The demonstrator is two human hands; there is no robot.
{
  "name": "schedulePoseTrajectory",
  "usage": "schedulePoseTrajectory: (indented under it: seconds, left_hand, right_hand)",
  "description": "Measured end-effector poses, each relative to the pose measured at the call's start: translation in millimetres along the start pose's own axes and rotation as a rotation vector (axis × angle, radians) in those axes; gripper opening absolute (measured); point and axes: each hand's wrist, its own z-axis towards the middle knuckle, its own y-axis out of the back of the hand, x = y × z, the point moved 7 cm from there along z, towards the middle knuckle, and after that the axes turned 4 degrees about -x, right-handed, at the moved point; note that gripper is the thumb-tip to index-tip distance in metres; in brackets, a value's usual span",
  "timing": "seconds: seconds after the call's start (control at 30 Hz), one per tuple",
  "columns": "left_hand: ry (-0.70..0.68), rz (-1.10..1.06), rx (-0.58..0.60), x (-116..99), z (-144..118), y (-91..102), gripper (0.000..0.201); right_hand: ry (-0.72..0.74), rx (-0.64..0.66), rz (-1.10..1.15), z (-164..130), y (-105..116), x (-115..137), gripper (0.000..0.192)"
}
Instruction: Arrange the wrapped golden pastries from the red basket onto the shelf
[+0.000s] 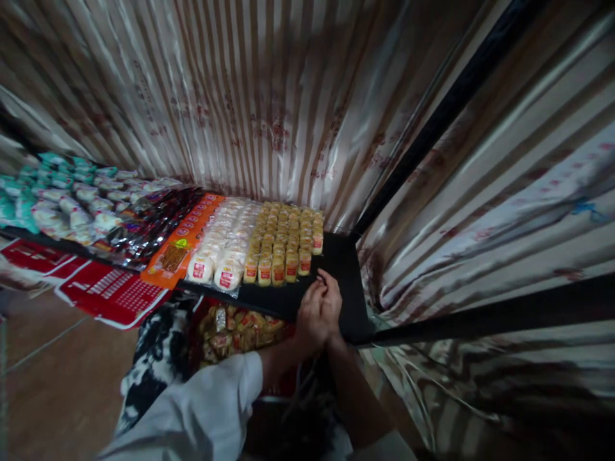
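My left hand (311, 315) and my right hand (331, 304) are pressed together over the bare end of the black shelf (343, 266). Both have bent, closed fingers; whatever lies between them, if anything, is hidden. Just left of them, small yellow packaged cakes (278, 269) stand in tight rows, their front wrappers marked red. One row at the right end is shorter than the others. Beside these are rows of round white packaged cakes (227, 274). Below the shelf edge, many loose yellow packaged cakes (235, 333) lie in a heap, partly behind my left forearm.
Further left on the shelf are an orange packet (175, 246), dark shiny packets (158, 221), white packets (77, 211) and green packets (52, 169). A striped curtain (269, 96) hangs behind. Black poles (446, 109) frame the right. Red printed sheets (113, 291) hang under the shelf.
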Motion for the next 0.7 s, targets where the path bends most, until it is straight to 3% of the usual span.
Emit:
schedulePoseTrajectory:
  seconds: [0.17,0.3,0.4,0.53,0.6,0.7]
  left_hand:
    - [-0.044,-0.085,0.077,25.4,-77.4,51.8,0.033]
    - [0.012,-0.102,0.156,67.0,-105.0,74.4,0.029]
    - [0.244,-0.088,0.157,117.4,-106.0,79.3,0.032]
    - [0.585,0.025,0.067,173.3,-92.8,83.1,0.029]
    - [0.657,0.054,-0.005,187.7,-79.7,84.9,0.028]
    - [0.648,0.027,-0.061,199.1,-54.7,81.2,0.033]
  right_hand:
    - [0.016,0.094,0.052,-76.4,-3.0,10.1,0.035]
    - [-0.073,0.257,0.042,-132.1,-41.0,-1.8,0.036]
    - [-0.235,0.348,-0.074,-148.2,-69.5,-26.6,0.04]
    - [-0.327,0.395,-0.23,-140.1,-88.4,-49.4,0.035]
    - [-0.278,0.391,-0.312,-130.0,-92.6,-53.1,0.034]
    - [-0.187,0.361,-0.391,-115.7,-99.3,-56.3,0.033]
